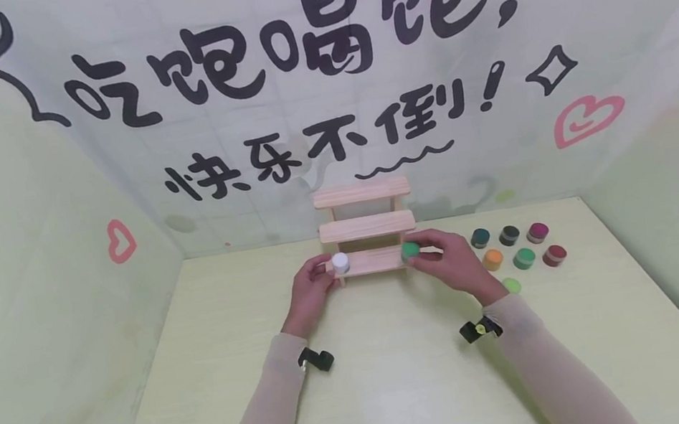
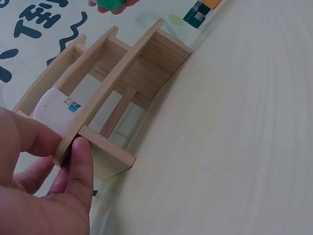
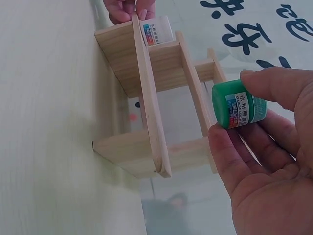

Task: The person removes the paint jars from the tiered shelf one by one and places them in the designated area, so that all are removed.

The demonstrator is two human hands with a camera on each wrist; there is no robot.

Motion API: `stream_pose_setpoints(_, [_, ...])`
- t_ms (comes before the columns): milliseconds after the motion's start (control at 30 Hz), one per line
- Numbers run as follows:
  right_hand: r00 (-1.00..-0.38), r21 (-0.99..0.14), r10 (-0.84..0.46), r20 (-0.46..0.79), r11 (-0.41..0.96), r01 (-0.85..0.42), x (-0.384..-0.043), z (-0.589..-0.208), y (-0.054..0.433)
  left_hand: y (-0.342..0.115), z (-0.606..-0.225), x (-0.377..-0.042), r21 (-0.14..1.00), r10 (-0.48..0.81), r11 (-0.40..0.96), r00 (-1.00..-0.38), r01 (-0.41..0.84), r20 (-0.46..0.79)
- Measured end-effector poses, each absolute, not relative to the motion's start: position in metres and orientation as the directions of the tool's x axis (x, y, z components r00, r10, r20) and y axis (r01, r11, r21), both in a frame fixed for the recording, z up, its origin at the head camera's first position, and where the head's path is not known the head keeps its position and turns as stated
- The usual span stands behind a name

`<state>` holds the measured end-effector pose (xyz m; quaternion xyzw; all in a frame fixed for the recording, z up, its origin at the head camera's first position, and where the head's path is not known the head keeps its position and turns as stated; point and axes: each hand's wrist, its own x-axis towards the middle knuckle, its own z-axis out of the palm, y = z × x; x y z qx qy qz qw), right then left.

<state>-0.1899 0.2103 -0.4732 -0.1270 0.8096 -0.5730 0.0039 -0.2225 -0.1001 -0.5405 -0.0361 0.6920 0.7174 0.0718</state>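
A small three-step wooden rack [image 1: 368, 227] stands against the back wall. On the left end of its lowest step sits a white paint jar [image 1: 340, 262]. There my left hand [image 1: 313, 289] grips the step's end, thumb on top beside the jar and fingers [image 2: 80, 169] curled beneath the board. My right hand [image 1: 451, 261] holds a green gouache jar [image 3: 239, 104] between thumb and fingertips. In the right wrist view the jar is tilted on its side, label showing, just off the rack's right end.
Right of the rack, several paint jars stand on the table [image 1: 376, 381], among them an orange jar [image 1: 492, 260], another green jar [image 1: 525, 258] and a dark red jar [image 1: 555, 255]. A light green jar [image 1: 511, 285] is partly hidden by my right wrist. A printed cloth [image 1: 236, 219] hangs behind.
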Motion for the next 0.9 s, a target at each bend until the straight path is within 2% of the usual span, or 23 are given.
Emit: stream_pose_setpoints(900, [-0.976, -0.895, -0.179, 0.122, 0.405, -0.186, -0.159, -0.472, 0.27, -0.1, -0.539, -0.224, 0.987, 0.058, -0.037, -0.987, -0.154, -0.152])
